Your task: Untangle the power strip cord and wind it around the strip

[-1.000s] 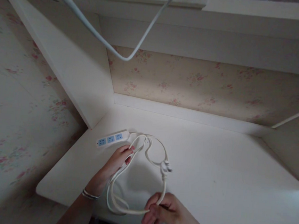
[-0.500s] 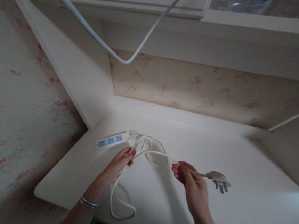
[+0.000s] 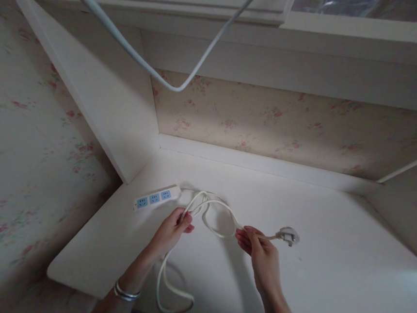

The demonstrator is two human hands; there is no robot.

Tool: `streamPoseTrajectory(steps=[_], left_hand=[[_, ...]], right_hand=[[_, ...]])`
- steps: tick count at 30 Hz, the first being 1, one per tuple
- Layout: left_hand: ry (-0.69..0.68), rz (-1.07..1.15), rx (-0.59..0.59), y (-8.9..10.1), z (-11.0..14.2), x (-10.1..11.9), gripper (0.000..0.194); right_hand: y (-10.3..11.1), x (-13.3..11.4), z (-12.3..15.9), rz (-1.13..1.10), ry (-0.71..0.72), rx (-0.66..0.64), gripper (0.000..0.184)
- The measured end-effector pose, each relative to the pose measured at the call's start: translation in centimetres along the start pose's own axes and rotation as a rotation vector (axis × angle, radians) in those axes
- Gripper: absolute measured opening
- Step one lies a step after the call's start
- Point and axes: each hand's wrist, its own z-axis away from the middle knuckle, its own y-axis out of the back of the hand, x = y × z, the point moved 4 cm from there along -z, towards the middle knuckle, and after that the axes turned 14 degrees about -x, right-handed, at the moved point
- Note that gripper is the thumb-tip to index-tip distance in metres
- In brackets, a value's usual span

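Power strip [image 3: 158, 197]: in the head view, it lies on the desk [image 3: 334, 221], beyond my left hand [image 3: 172, 229], blue sockets showing.
Cord [image 3: 230, 210]: it crosses itself between strip and hands; if I pull on one strand, I judge the crossings could tighten into a tangle or drag the strip along.
Loose loop [image 3: 165, 311]: it droops below my left hand near the front edge, and could slip over if my grip slackens; whether it touches the desk I can't tell.
Plug [image 3: 286, 235]: it sticks out past my right hand [image 3: 261, 253], held only by its cord, so a quick turn might swing it against the desk.
Left hand: wrist angled inward, fingers curled narrowly around cord strands.
Right hand: reaching forward, thumb and fingers pinching the cord just short of the plug.
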Motion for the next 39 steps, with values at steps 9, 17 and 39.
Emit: streamPoseTrajectory(steps=[9, 17, 39], left_hand=[[0.033, -0.105, 0.074, 0.4, -0.5, -0.6, 0.041], [0.069, -0.159, 0.094, -1.0, 0.2, 2.3, 0.044], [-0.136, -0.506, 0.015, -3.9, 0.8, 4.7, 0.03]], right_hand=[[-1.6, 0.9, 0.5, 0.106, -0.159, -0.157, 0.041], [-2.5, 1.7, 0.0, 0.127, -0.042, -0.072, 0.049], [-9.6, 0.1, 0.3, 0.019, 0.012, -0.433, 0.038]])
